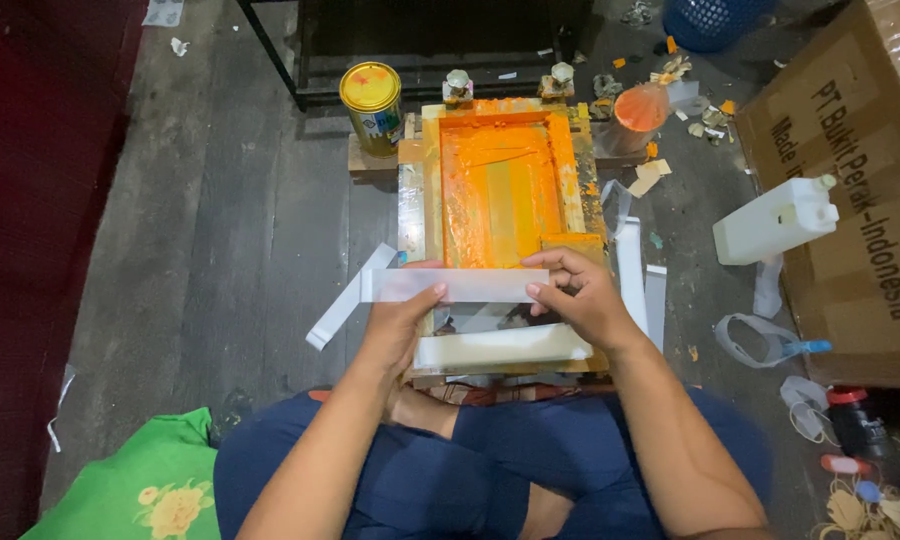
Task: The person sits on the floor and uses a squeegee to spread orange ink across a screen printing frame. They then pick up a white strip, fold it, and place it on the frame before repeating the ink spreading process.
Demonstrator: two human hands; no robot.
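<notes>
- Holding a pale translucent strip level between them, the left hand and right hand each pinch one end, fingers closed on it.
- Strip hovers over the near edge of the orange-smeared printing frame.
- Yellow-lidded tin stands far left of the frame.
- White jug lies right, against a cardboard box.

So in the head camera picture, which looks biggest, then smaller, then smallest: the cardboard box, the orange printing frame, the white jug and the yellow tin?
1. Cardboard box, though partly cut off by the edge.
2. Orange printing frame.
3. White jug.
4. Yellow tin, only slightly smaller-looking than the jug, and farther away, so unsure.
</notes>
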